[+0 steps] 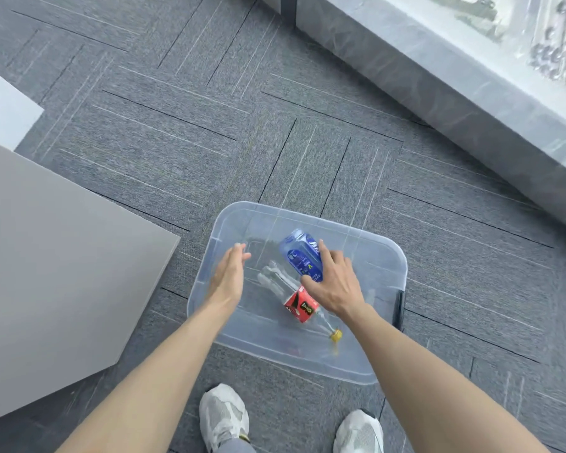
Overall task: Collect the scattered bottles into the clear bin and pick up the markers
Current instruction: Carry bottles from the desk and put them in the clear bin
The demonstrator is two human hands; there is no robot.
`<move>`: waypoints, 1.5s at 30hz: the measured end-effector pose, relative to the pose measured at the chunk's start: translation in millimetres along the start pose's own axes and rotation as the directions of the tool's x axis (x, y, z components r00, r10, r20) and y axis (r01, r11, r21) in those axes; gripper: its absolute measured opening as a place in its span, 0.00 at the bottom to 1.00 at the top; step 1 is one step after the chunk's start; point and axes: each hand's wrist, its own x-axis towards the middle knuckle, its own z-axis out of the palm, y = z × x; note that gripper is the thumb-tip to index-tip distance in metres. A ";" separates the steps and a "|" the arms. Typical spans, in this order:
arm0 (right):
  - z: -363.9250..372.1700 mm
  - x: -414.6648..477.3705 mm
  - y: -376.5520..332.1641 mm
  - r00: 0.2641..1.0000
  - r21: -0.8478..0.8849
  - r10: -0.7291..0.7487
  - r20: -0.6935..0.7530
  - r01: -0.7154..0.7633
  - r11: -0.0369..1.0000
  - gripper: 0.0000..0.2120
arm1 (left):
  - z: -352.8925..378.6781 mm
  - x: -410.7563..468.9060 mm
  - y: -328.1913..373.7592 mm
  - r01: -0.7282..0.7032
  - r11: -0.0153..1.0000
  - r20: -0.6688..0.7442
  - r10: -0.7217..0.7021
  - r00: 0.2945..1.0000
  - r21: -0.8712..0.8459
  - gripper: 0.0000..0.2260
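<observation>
Left hand (pixel 227 276) hovers over the clear bin (pixel 262 335) at lower centre, fingers straight and empty, while the right hand (pixel 335 282) spreads against the blue bottle (pixel 299 253) inside, with its grip impossible to call.

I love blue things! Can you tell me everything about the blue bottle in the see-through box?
The blue bottle looks like see-through blue plastic with a darker blue label and white writing. It is slanted inside the clear bin, with its bottom end pointing away from the person. The right hand hides its cap end. The thumb and first finger touch its sides, but I can't tell if they grip it. I also can't tell if it rests on the bin's floor. A red-labelled bottle lies close by.
</observation>
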 end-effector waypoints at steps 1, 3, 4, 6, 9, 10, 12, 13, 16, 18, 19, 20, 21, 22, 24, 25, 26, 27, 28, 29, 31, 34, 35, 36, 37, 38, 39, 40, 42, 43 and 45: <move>6.1 7.9 5.8 1.000 -0.021 -0.001 0.006 0.001 1.000 0.39 | 3.6 5.5 -2.8 -0.003 1.000 0.001 0.003 1.000 -0.002 0.30; 18.3 23.8 16.6 0.999 -0.078 -0.009 0.040 0.013 0.997 0.40 | 8.9 16.6 -9.2 -0.013 1.000 -0.003 0.013 1.000 -0.009 0.27; 24.7 30.2 21.5 0.998 -0.110 -0.013 0.063 0.019 0.994 0.40 | 10.2 21.2 -12.9 -0.012 1.000 -0.006 0.012 1.000 -0.007 0.27; 36.8 40.8 30.1 0.994 -0.148 -0.008 0.107 0.024 0.989 0.41 | 11.8 28.7 -19.3 -0.013 1.000 0.000 0.013 1.000 0.004 0.28; 51.0 50.8 38.2 0.989 -0.126 -0.002 0.148 0.021 0.992 0.39 | 11.6 34.7 -25.4 -0.017 0.999 -0.009 0.017 1.000 0.031 0.31; 51.2 51.7 38.2 0.991 -0.097 -0.004 0.136 0.017 0.995 0.36 | 12.4 36.0 -25.5 -0.015 0.999 -0.016 0.016 1.000 0.036 0.31; 45.9 46.3 33.5 0.996 0.000 -0.016 0.086 0.016 1.000 0.31 | 14.1 33.6 -24.6 0.002 0.999 -0.016 -0.002 1.000 0.038 0.31; 40.9 38.7 28.8 0.998 0.063 -0.016 0.053 0.013 0.998 0.28 | 15.6 27.8 -23.4 0.013 0.999 -0.012 -0.012 1.000 0.036 0.30; 9.6 -2.6 1.3 0.998 0.273 0.046 -0.030 -0.036 0.961 0.24 | 20.1 -3.8 -12.5 0.033 0.999 0.012 -0.033 0.999 0.024 0.22; -14.7 -35.5 -17.9 0.995 0.394 0.075 -0.067 -0.043 0.918 0.21 | 20.9 -28.7 1.2 0.042 0.999 0.020 -0.042 0.999 0.008 0.22; -27.9 -51.8 -27.7 0.994 0.439 0.084 -0.073 -0.044 0.897 0.20 | 20.1 -41.7 11.0 0.046 0.999 0.014 -0.046 0.999 -0.001 0.22; -40.7 -66.4 -36.9 0.992 0.477 0.101 -0.069 -0.056 0.877 0.19 | 18.2 -54.7 22.0 0.054 0.998 0.003 -0.054 0.999 -0.021 0.21; -53.6 -79.1 -45.2 0.990 0.510 0.129 -0.057 -0.082 0.856 0.19 | 15.3 -67.7 33.4 0.065 0.997 -0.007 -0.066 0.998 -0.050 0.19; -66.5 -92.2 -53.3 0.987 0.537 0.158 -0.040 -0.112 0.836 0.19 | 11.6 -82.4 46.2 0.083 0.993 -0.014 -0.085 0.996 -0.086 0.16; -92.7 -119.3 -69.6 0.980 0.574 0.198 -0.018 -0.152 0.805 0.18 | 0.0 -114.1 70.2 0.114 0.983 -0.020 -0.118 0.993 -0.145 0.14; -107.4 -134.7 -78.5 0.979 0.591 0.205 -0.014 -0.157 0.791 0.18 | -7.2 -132.2 82.9 0.121 0.978 -0.024 -0.127 0.992 -0.168 0.13; -123.5 -152.2 -88.2 0.979 0.605 0.204 -0.015 -0.154 0.781 0.18 | -15.5 -152.8 96.5 0.126 0.974 -0.035 -0.135 0.990 -0.189 0.13; -140.7 -170.4 -99.3 0.980 0.610 0.199 -0.020 -0.145 0.779 0.17 | -24.1 -174.5 110.4 0.124 0.971 -0.048 -0.136 0.989 -0.206 0.14; -157.1 -188.3 -111.2 0.981 0.608 0.192 -0.021 -0.140 0.782 0.16 | -33.4 -197.4 123.8 0.123 0.968 -0.061 -0.140 0.988 -0.218 0.15; -172.9 -205.9 -124.1 0.982 0.604 0.188 -0.012 -0.142 0.784 0.16 | -42.4 -220.3 135.8 0.129 0.964 -0.072 -0.149 0.986 -0.233 0.16; -200.8 -240.9 -152.8 0.986 0.593 0.166 0.013 -0.141 0.793 0.16 | -61.7 -267.9 157.5 0.130 0.954 -0.113 -0.165 0.980 -0.269 0.16; -236.3 -288.7 -203.3 0.996 0.591 0.072 0.043 -0.084 0.803 0.20 | -93.2 -337.6 190.5 0.089 0.941 -0.186 -0.157 0.970 -0.325 0.18; -246.2 -303.1 -221.1 0.998 0.585 0.032 0.051 -0.056 0.809 0.21 | -105.3 -359.6 199.8 0.075 0.938 -0.219 -0.156 0.963 -0.338 0.18; -256.2 -318.1 -239.6 0.999 0.580 -0.011 0.050 -0.020 0.814 0.19 | -117.9 -380.7 207.7 0.060 0.936 -0.248 -0.154 0.957 -0.348 0.17; -264.3 -333.0 -257.2 0.998 0.577 -0.051 0.047 0.014 0.817 0.18 | -130.9 -401.2 214.5 0.040 0.933 -0.273 -0.145 0.951 -0.356 0.17; -270.6 -347.7 -274.6 0.994 0.577 -0.094 0.046 0.051 0.815 0.17 | -145.0 -420.5 221.9 0.016 0.930 -0.300 -0.135 0.944 -0.366 0.17; -276.1 -363.2 -291.2 0.989 0.577 -0.138 0.054 0.082 0.813 0.17 | -158.8 -437.8 228.0 -0.015 0.924 -0.335 -0.124 0.934 -0.383 0.17; -279.6 -378.9 -307.5 0.981 0.580 -0.181 0.067 0.110 0.808 0.17 | -173.4 -453.4 233.2 -0.047 0.912 -0.375 -0.120 0.919 -0.407 0.16; -281.9 -407.8 -338.3 0.957 0.583 -0.276 0.094 0.171 0.794 0.17 | -204.2 -481.8 240.7 -0.118 0.874 -0.444 -0.121 0.888 -0.472 0.16; -281.2 -422.1 -353.4 0.940 0.578 -0.321 0.112 0.201 0.791 0.17 | -221.0 -496.0 242.5 -0.159 0.847 -0.479 -0.124 0.869 -0.507 0.15; -277.1 -447.5 -384.2 0.907 0.561 -0.397 0.143 0.257 0.787 0.18 | -255.0 -523.1 240.6 -0.233 0.795 -0.547 -0.143 0.825 -0.560 0.16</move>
